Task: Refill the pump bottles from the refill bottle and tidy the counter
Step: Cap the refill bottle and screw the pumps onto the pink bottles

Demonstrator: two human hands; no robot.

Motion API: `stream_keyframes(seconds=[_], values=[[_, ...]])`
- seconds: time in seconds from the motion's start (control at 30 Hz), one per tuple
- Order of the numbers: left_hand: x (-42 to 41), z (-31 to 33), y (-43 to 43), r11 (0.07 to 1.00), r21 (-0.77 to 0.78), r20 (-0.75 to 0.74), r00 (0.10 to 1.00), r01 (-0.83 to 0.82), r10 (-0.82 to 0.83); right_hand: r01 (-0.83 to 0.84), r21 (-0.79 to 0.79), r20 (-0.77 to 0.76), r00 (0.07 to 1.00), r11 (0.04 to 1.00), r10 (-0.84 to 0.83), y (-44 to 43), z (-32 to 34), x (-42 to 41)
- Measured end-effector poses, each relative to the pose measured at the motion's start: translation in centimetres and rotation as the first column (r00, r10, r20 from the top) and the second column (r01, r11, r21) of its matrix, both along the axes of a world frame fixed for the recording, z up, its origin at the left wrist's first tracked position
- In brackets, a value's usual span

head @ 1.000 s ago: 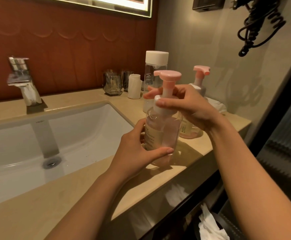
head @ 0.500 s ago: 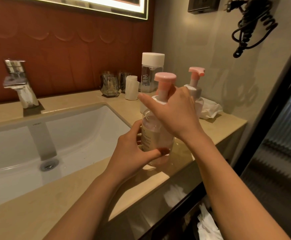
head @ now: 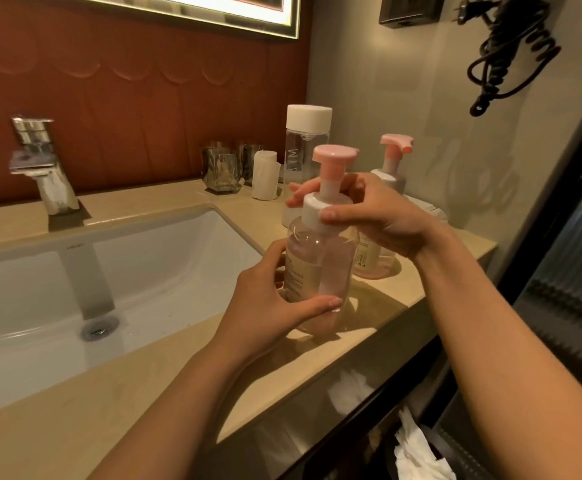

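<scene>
A: Where's the pump bottle (head: 319, 268)?
B: On the counter (head: 379, 303) edge beside the sink (head: 144, 265); my left hand (head: 272, 306) clasps its body, my right hand (head: 369, 213) pinches the white collar (head: 320, 209)
A: Tip?
B: Hold the body steady and twist only the collar

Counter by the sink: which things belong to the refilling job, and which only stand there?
Job:
near pump bottle, held by left hand and right hand
second pump bottle
white-capped refill bottle

Standing by:
glass tumblers
faucet
coiled cord
</scene>
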State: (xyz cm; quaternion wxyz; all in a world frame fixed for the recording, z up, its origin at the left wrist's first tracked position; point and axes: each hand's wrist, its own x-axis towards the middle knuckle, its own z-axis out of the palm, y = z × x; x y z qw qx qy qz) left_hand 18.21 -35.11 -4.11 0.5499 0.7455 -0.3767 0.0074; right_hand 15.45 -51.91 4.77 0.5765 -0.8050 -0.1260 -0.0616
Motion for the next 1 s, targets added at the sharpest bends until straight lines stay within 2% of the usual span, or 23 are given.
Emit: stream_keyframes(seconds=[0.17, 0.37, 0.53, 0.7, 0.9, 1.0], values=[[-0.1, 0.0, 0.1, 1.0, -0.005, -0.016, 1.0, 0.014, -0.014, 0.151, -0.03, 0.14, 0.98, 0.988, -0.145, 1.0, -0.5, -0.2], [0.1, -0.2, 0.2, 1.0, -0.004, -0.002, 1.0, -0.001, 0.001, 0.266, -0.013, 0.208, 0.944, 0.964, -0.258, 2.0, -0.8, -0.8], [0.1, -0.1, 0.1, 1.0, 0.0, -0.008, 1.0, 0.002, -0.002, 0.375, 0.017, 0.302, 0.882, 0.927, -0.362, 3.0, -1.6, -1.4], [0.0, 0.1, 0.3, 0.999, 0.033, -0.036, 0.999, 0.03, -0.029, 0.509, 0.032, 0.319, 0.81, 0.86, -0.492, 4.1, -2.4, -1.7], [-0.1, -0.2, 0.3, 0.998, 0.053, -0.062, 0.997, 0.039, -0.036, 0.471, 0.053, 0.338, 0.821, 0.881, -0.459, 4.7, -5.6, -2.9], [-0.2, -0.1, 0.2, 0.998, 0.056, -0.069, 0.997, 0.019, -0.015, 0.547, 0.062, 0.405, 0.751, 0.835, -0.522, 3.6, -7.9, -3.9]])
